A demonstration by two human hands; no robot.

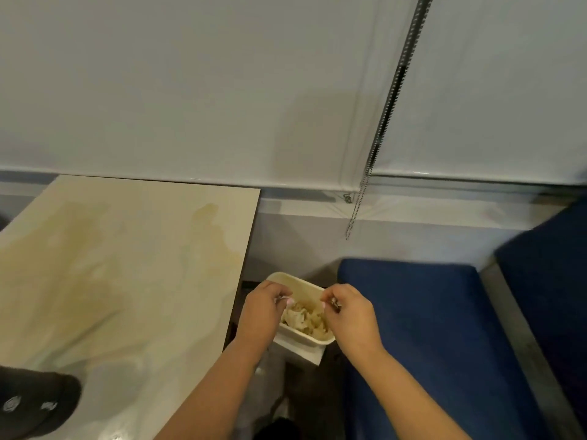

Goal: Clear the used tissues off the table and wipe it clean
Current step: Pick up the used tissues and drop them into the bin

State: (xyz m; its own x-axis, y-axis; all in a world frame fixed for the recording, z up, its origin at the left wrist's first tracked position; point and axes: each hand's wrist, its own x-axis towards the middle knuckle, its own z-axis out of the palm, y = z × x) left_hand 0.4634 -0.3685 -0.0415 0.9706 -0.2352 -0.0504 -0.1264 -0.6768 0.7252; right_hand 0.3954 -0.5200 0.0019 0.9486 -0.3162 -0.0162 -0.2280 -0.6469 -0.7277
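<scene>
Low in the centre of the frame, both hands hover over a small cream bin [320, 339] that sits between the desk [120, 265] on the left and a blue seat [422, 328] on the right. The left hand [262, 312] has its grip curled, pinching something small at the fingertips; the right hand [346, 315] pinches a bit likewise. Crumpled used tissues [303, 319] lie inside the bin. Yellowish wet stains [79, 246] spread across the desk, with a black cap [35, 404] at lower left
</scene>
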